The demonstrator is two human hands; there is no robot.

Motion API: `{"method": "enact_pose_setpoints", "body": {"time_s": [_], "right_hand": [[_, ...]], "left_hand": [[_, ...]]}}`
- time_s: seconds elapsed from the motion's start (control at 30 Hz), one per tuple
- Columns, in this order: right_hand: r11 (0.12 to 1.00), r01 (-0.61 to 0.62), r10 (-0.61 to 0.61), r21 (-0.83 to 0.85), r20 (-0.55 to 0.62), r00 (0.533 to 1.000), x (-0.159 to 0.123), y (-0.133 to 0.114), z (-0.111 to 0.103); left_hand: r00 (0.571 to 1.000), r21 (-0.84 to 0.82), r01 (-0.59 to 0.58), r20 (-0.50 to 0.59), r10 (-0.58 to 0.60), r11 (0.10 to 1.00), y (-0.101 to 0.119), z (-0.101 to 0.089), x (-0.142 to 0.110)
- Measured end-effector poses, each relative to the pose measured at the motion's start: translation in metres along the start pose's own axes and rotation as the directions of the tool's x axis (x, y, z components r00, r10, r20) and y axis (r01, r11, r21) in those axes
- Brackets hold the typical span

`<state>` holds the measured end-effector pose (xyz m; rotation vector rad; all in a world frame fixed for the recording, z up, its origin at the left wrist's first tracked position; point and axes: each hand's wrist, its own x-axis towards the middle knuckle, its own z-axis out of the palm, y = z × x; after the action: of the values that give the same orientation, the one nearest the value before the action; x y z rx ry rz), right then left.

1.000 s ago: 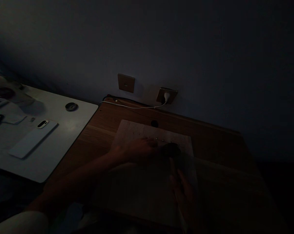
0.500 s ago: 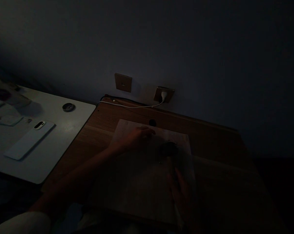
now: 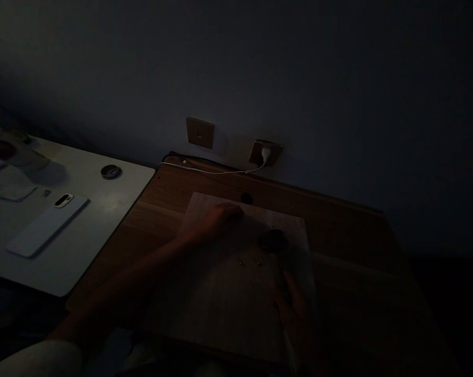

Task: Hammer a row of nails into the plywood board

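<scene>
My left hand (image 3: 221, 222) rests with curled fingers on a pale sheet or board (image 3: 221, 309) lying on a wooden desk (image 3: 150, 222). A dark round disc (image 3: 273, 241) sits on the sheet, to the right of that hand and apart from it. Below the disc lie two tiny metal bits (image 3: 241, 262), too small and dim to identify. My right hand (image 3: 293, 309) lies in deep shadow at the sheet's near right edge. Whether it holds anything is hidden.
A white phone (image 3: 46, 226) lies on a white table surface (image 3: 119, 204) to the left, near a small dark dish (image 3: 111, 172). A white cable (image 3: 213, 171) runs from a plug (image 3: 265, 155) in a wall socket along the desk's back edge. A round hole (image 3: 246, 198) pierces the desk.
My left hand has drawn back from the dark disc toward the sheet's far left area. The two tiny metal bits now show plainly. My right hand has barely moved.
</scene>
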<state>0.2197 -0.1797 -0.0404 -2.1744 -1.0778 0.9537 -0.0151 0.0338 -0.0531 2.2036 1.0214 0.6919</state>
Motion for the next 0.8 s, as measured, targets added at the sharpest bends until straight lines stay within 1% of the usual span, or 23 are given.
{"method": "enact_pose_setpoints", "body": {"time_s": [0.13, 0.2, 0.3, 0.4, 0.57, 0.63, 0.7, 0.8], "right_hand": [[0.998, 0.054, -0.054, -0.019, -0.013, 0.998, -0.001, 0.002, 0.0], [0.997, 0.079, -0.079, -0.014, -0.003, 0.997, -0.002, 0.0, -0.001], [0.998, 0.069, -0.069, 0.003, 0.044, 0.997, -0.003, -0.009, -0.002], [0.995, 0.09, -0.093, 0.034, 0.077, 0.993, 0.001, -0.023, 0.0], [0.974, 0.209, -0.216, 0.089, 0.089, 0.972, 0.016, -0.05, 0.017], [0.965, 0.246, -0.253, 0.087, 0.085, 0.964, 0.022, -0.06, 0.026], [0.957, 0.28, -0.284, 0.073, 0.057, 0.957, 0.026, -0.067, 0.034], [0.952, 0.298, -0.301, 0.066, 0.037, 0.953, 0.028, -0.075, 0.044]], "left_hand": [[0.999, 0.025, -0.001, 0.032, 0.0, 1.0, -0.003, 0.002, 0.001], [0.999, 0.027, -0.02, 0.028, 0.019, 0.999, -0.004, 0.004, 0.001], [0.998, 0.021, -0.056, -0.006, 0.056, 0.998, -0.004, 0.004, 0.001], [0.999, 0.021, -0.031, -0.008, 0.031, 0.999, -0.003, 0.004, 0.001], [0.998, -0.026, 0.067, 0.006, -0.067, 0.997, -0.005, 0.007, 0.002], [0.997, -0.056, 0.071, 0.009, -0.071, 0.996, -0.009, 0.009, 0.002], [0.998, -0.078, 0.065, 0.004, -0.065, 0.995, -0.012, 0.011, 0.001], [0.999, -0.071, 0.043, -0.014, -0.044, 0.997, -0.015, 0.012, -0.001]]}}
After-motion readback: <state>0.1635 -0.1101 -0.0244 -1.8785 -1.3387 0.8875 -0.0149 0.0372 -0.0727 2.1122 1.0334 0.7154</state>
